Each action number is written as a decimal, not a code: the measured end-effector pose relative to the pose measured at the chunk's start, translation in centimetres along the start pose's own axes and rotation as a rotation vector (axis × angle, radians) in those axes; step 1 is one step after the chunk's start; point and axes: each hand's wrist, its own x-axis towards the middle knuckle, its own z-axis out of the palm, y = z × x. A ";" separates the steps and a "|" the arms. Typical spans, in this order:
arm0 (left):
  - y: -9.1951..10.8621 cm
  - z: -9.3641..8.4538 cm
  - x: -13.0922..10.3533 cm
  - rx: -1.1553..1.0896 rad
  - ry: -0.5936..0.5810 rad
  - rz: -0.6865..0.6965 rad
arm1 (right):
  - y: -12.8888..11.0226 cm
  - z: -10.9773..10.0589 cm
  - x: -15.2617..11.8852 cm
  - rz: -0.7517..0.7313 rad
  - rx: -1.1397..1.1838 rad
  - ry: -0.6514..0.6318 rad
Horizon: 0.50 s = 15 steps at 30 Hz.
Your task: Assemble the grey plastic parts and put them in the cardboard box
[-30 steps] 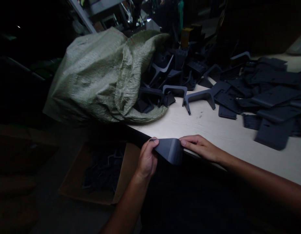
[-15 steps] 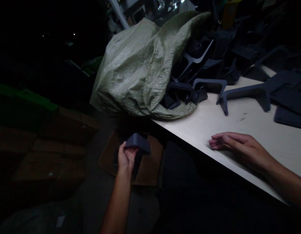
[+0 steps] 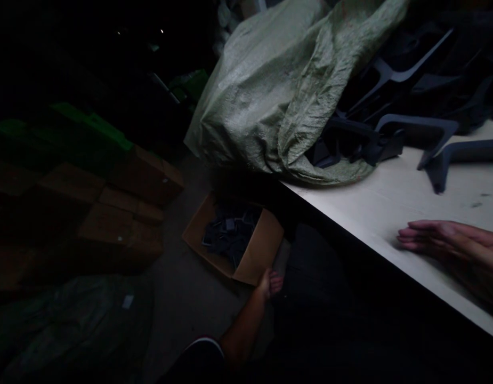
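Note:
Beside the near right corner of an open cardboard box (image 3: 264, 245) on the floor is my left hand (image 3: 271, 284). Its fingers are curled in, and nothing shows in them. Dark plastic parts (image 3: 230, 229) lie inside the box. My right hand (image 3: 446, 240) rests at the edge of the pale table (image 3: 362, 213), fingers stretched out and holding nothing. Beyond it on the table, a dark bracket (image 3: 438, 165) lies near more dark parts, which spill from the mouth of a greenish woven sack (image 3: 262, 90).
Stacked cardboard cartons (image 3: 122, 208) stand at the left, with green items (image 3: 90, 128) behind them. A dark sack (image 3: 82, 320) with a small white label lies at the lower left. The table edge runs diagonally to the lower right.
The dark part has left my left hand, which has moved down and right, away from over the box. The view has swung left, so the sack and my right hand appear farther right.

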 end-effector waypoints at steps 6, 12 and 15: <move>0.8 0.0 1.8 0.232 0.042 0.089 | 0.7 -0.4 0.8 0.096 -0.012 0.087; 3.0 0.2 1.8 0.386 -0.027 0.304 | -0.3 0.1 0.9 0.023 -0.155 0.067; 3.8 0.6 1.3 0.450 -0.065 0.397 | -1.6 -0.5 1.3 -0.142 -0.369 0.017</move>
